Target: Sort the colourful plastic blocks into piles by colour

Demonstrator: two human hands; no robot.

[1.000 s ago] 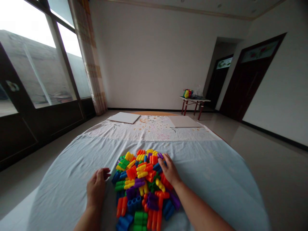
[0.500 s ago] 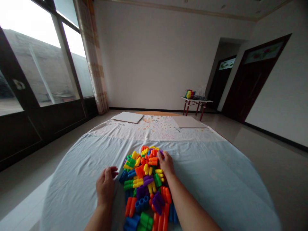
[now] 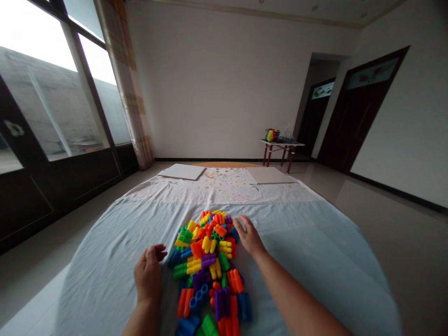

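Observation:
A heap of coloured plastic building blocks (image 3: 210, 261), in orange, yellow, blue, green and purple, lies on a pale blue sheet (image 3: 315, 261) in front of me. My left hand (image 3: 149, 273) rests on the sheet at the heap's left edge, fingers loosely curled and apart, holding nothing. My right hand (image 3: 248, 235) lies flat at the heap's far right edge, fingers spread and touching the nearest blocks, with nothing gripped.
Beyond the blue sheet a white patterned cloth (image 3: 224, 184) carries two flat boards (image 3: 182, 171) (image 3: 268, 175). A small red-legged table (image 3: 282, 150) with a colourful bag stands by the far wall. Windows run along the left, dark doors along the right.
My right hand has moved off the top of the heap to its right edge. The blocks have been pushed into a narrower pile. My left hand has stayed by the left side.

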